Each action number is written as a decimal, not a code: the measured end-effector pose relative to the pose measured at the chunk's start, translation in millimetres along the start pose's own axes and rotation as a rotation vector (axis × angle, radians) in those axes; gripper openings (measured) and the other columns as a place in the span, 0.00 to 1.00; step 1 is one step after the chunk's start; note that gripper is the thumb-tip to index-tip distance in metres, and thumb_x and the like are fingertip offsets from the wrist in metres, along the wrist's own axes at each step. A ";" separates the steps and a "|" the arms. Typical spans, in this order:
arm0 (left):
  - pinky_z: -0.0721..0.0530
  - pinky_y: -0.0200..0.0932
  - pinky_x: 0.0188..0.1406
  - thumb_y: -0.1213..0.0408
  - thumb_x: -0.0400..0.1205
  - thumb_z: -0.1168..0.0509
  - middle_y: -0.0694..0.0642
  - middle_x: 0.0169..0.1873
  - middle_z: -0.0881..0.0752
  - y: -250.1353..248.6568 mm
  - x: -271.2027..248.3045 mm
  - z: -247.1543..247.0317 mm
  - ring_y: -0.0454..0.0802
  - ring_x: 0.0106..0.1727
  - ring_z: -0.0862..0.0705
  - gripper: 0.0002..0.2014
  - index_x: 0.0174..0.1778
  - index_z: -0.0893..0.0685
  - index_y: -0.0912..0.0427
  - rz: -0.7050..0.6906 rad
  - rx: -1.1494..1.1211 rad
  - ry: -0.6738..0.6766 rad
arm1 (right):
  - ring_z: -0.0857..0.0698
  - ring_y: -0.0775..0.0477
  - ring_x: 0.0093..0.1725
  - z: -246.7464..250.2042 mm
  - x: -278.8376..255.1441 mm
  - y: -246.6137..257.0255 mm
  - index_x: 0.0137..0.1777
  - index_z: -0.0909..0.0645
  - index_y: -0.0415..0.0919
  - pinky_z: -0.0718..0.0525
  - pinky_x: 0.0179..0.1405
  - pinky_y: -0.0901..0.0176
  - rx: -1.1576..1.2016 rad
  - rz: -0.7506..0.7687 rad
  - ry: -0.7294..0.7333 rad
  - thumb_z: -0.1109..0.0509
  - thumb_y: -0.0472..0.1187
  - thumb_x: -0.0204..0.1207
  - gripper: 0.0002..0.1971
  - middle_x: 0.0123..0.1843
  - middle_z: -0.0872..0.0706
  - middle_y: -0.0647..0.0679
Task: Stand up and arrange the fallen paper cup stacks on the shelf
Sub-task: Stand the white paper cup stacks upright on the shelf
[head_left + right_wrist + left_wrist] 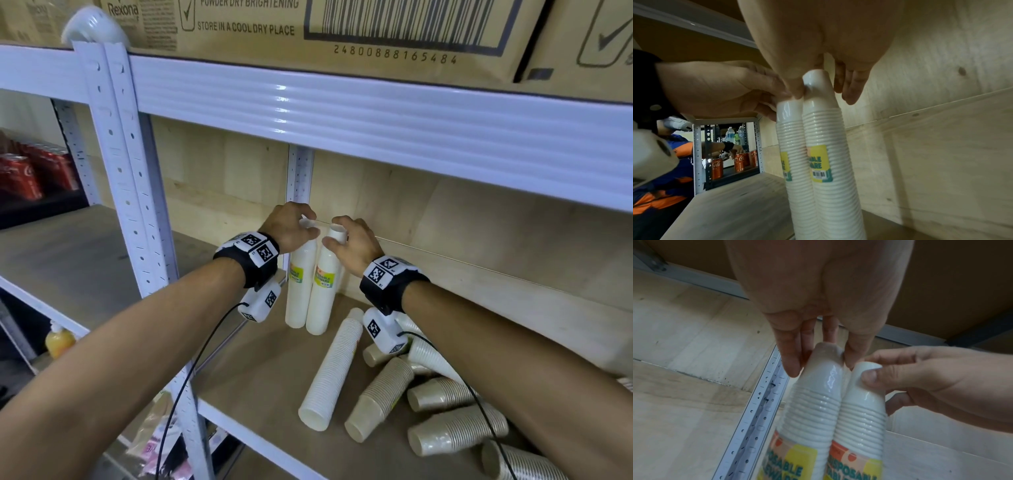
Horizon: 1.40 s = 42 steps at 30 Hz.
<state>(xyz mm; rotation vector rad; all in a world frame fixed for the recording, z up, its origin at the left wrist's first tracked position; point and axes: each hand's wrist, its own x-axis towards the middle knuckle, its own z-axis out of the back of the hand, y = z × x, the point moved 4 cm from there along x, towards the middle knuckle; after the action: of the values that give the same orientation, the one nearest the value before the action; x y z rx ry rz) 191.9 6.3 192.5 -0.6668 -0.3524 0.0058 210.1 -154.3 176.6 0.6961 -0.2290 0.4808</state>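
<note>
Two tall wrapped white cup stacks stand upright, side by side and touching, in the back left corner of the shelf. My left hand (310,224) grips the top of the left stack (300,291), fingers behind and thumb in front. My right hand (334,233) pinches the top of the right stack (324,301). The left wrist view shows my left hand (824,353) on its stack (816,405) and the right stack (863,412) beside it. In the right wrist view my right hand (822,91) holds its stack (828,129). A long white stack (332,370) and several beige stacks (380,401) lie fallen under my right forearm.
The wooden shelf board (253,370) has bare room in front of the standing stacks. A white beam (376,120) with cardboard boxes (342,31) hangs low overhead. A white post (137,205) bounds the left side, with cola cans (27,174) beyond. Another person (674,146) works at the neighbouring shelf.
</note>
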 end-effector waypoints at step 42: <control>0.24 0.40 0.54 0.58 0.77 0.26 0.60 0.62 0.17 -2.5 -5.9 3.2 0.55 0.61 0.18 0.28 0.74 0.24 0.53 0.017 -0.051 0.028 | 0.22 0.41 0.71 2.2 2.3 -3.2 0.86 0.49 0.50 0.21 0.70 0.47 0.027 -0.041 0.094 0.31 0.42 0.78 0.40 0.78 0.28 0.42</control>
<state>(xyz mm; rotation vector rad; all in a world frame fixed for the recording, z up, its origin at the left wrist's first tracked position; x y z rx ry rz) 185.1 5.6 194.5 -0.7194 -0.3210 0.0043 213.5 -157.1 177.3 0.7011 -0.1201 0.4767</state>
